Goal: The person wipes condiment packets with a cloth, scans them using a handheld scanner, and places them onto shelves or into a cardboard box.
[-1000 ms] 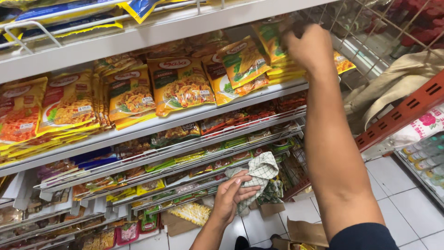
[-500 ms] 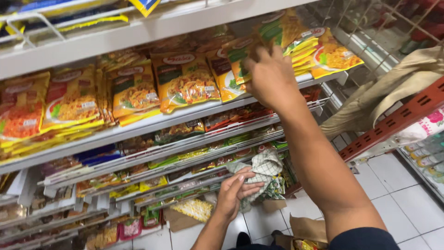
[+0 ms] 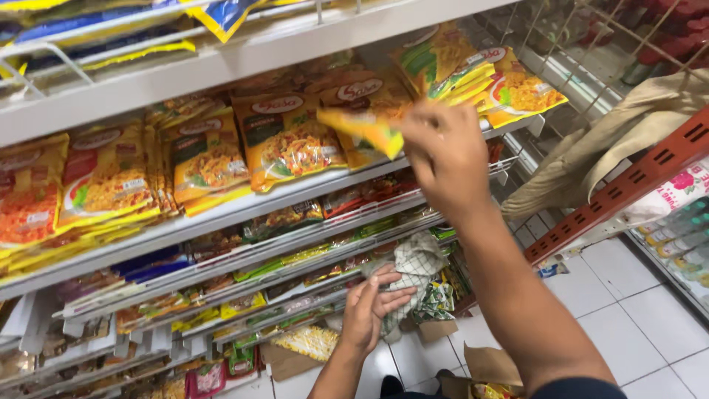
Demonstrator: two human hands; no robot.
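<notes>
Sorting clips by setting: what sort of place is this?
Likely a grocery shop aisle: tiered shelves packed with rows of noodle packets, more stock lower down, and a white tiled floor.

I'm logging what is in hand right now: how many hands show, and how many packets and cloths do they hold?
Hands: 2, the left hand and the right hand
Yellow packet, in the right hand: 1
Checked cloth, in the left hand: 1
Total: 4
</notes>
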